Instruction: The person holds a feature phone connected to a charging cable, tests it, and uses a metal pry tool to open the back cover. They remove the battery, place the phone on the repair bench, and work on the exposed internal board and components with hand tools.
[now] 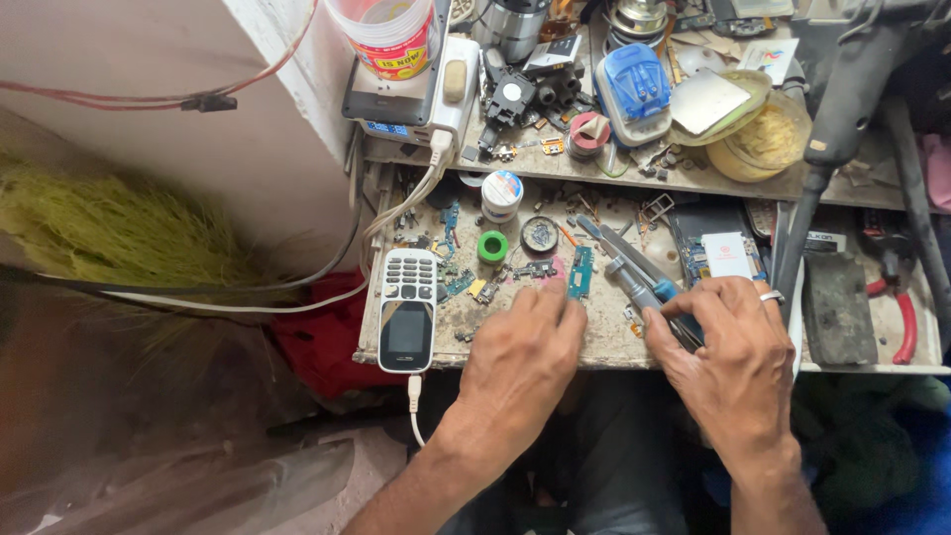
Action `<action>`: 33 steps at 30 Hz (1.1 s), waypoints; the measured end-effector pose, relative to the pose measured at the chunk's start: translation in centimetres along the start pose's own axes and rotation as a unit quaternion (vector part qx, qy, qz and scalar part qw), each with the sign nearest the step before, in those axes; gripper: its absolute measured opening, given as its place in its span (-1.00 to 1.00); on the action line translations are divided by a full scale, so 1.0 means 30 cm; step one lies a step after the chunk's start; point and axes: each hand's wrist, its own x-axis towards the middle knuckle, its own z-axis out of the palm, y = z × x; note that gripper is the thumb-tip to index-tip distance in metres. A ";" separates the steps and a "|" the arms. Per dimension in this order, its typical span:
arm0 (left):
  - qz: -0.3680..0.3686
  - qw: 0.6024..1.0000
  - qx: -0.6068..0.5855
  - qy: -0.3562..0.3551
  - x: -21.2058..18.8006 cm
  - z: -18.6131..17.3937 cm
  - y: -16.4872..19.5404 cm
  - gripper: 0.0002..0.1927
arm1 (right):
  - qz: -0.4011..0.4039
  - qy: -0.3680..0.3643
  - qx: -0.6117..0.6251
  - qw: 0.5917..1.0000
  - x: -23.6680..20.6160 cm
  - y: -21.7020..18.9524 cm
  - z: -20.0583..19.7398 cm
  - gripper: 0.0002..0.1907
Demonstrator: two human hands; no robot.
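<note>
My left hand rests palm down on the dirty workbench, fingertips touching small parts beside a green circuit board. My right hand grips a blue-handled screwdriver-like tool whose tip points up and left toward that board. A ring sits on one right finger. A white and black keypad phone lies at the bench's left edge with a white cable plugged into its bottom.
A small white jar, a green tape roll and a round metal piece lie behind the hands. A shelf above holds a blue charger, bowls and parts. Red-handled pliers lie right. A white wall stands left.
</note>
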 end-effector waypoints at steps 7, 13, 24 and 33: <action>-0.077 0.997 0.009 0.011 0.044 0.055 0.006 -0.82 | 0.011 -0.010 0.006 1.000 0.017 -0.004 0.015 -0.78; -0.099 0.995 0.029 -0.005 0.047 0.067 0.010 -0.92 | 0.014 -0.002 0.013 1.000 0.015 0.002 0.030 -0.78; -0.099 0.993 0.056 -0.017 0.044 0.066 0.020 -0.85 | 0.020 0.035 0.030 0.999 -0.018 0.006 0.081 -0.79; -0.128 0.991 -0.026 0.036 0.038 0.077 0.022 -0.80 | 0.003 0.080 0.061 0.995 -0.032 0.040 0.134 -0.78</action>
